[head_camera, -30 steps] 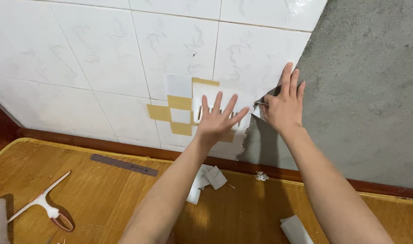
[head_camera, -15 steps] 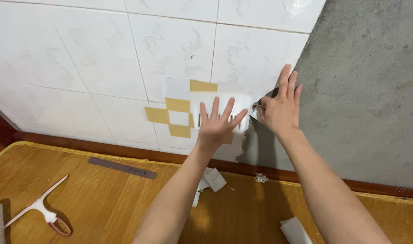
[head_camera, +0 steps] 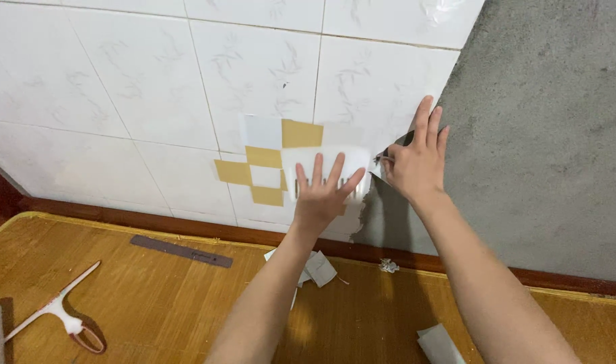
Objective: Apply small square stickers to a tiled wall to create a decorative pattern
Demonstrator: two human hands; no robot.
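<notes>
My left hand [head_camera: 325, 192] lies flat on the tiled wall with its fingers spread. It presses on a white rectangular piece [head_camera: 304, 162] beside yellow and white square patches [head_camera: 264, 168]. My right hand [head_camera: 415, 162] rests on the wall at the torn edge of the white tile-pattern covering [head_camera: 382, 87]. It pinches a thin dark tool [head_camera: 383, 159] whose tip touches that edge. Right of the edge is bare grey cement wall [head_camera: 543, 135].
On the wooden floor [head_camera: 153, 303] lie a white squeegee with a red handle [head_camera: 58, 311], a dark grey ruler strip [head_camera: 182, 251], white paper scraps [head_camera: 316, 267] and another scrap [head_camera: 437, 344]. A reddish skirting board [head_camera: 186, 226] runs along the wall's foot.
My left hand has slid a little across the white piece, its fingers now pointing straighter up. My right hand stays at the covering's edge.
</notes>
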